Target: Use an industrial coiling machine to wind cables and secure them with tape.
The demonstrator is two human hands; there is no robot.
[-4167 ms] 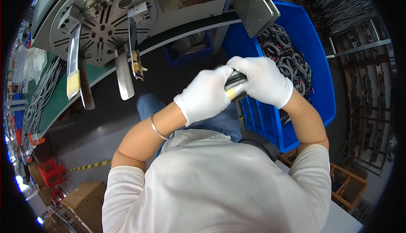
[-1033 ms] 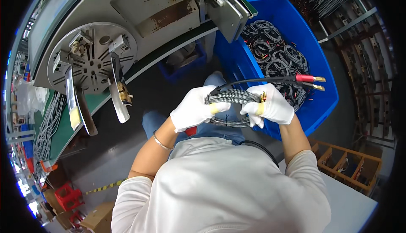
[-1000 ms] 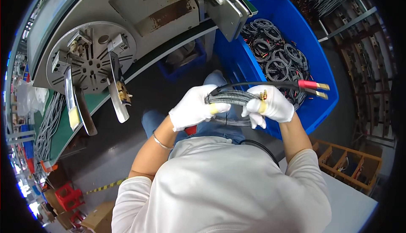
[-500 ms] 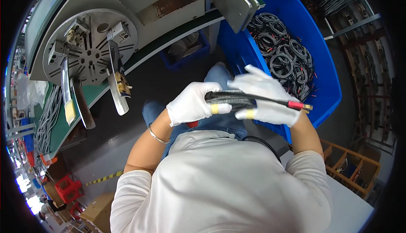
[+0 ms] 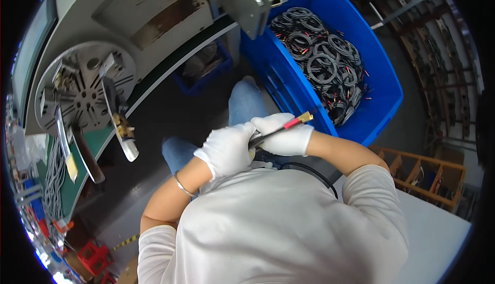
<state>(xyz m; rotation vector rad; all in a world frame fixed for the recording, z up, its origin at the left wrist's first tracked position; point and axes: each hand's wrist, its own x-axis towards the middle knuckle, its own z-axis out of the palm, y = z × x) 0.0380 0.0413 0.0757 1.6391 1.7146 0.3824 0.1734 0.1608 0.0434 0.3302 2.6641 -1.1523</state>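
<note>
A coiled dark cable (image 5: 256, 140) is held close in front of my body, mostly hidden between my two white-gloved hands. Around its left part my left hand (image 5: 225, 151) is closed. My right hand (image 5: 282, 135) presses against the left one, its fingers closed on the same coil. One cable end with a red sleeve (image 5: 292, 123) and gold-coloured tip (image 5: 306, 117) lies across the back of my right hand, pointing up and right. What the fingertips do inside the grip is hidden.
At right stands a big blue bin (image 5: 382, 95) with many coiled cables (image 5: 322, 67). A slotted metal disc (image 5: 77, 103) with protruding metal arms is at left, near grey cables (image 5: 54, 186). A small blue crate (image 5: 219, 70) sits under the bench. A wooden divided box (image 5: 417, 183) lies right.
My right hand has moved left and closed on the coil against my left hand. The coil, exposed earlier, is now mostly covered. The whole view has shifted a little.
</note>
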